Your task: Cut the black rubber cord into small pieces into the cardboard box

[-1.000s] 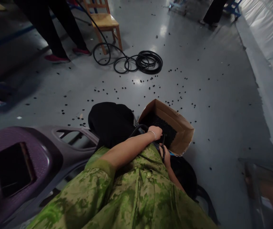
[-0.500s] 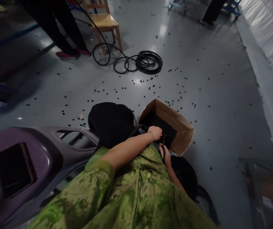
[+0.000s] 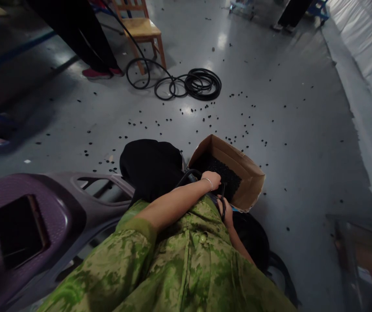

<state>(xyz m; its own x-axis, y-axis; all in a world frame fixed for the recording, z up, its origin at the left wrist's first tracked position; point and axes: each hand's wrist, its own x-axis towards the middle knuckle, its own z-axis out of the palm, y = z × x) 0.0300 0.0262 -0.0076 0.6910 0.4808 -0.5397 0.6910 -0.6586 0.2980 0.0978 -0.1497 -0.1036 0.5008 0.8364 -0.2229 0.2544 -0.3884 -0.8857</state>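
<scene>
Left hand (image 3: 212,178) closed around black cable (image 3: 189,174) beside cardboard box (image 3: 247,190) of black pellets; right hand (image 3: 227,215) gripping thin black tool (image 3: 223,203).

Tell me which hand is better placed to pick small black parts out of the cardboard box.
Left, probably: the left hand is at the box opening over the black parts; the right hand sits lower, holding a thin black piece.

The fingers of the left hand (image 3: 212,180) are hidden inside the cardboard box (image 3: 249,190), so its grasp cannot be told. The right hand (image 3: 226,215), just below the box, is mostly covered by the green shirt (image 3: 186,260). Another person's legs (image 3: 85,39), far above the box, are cut off by the top edge.
</scene>
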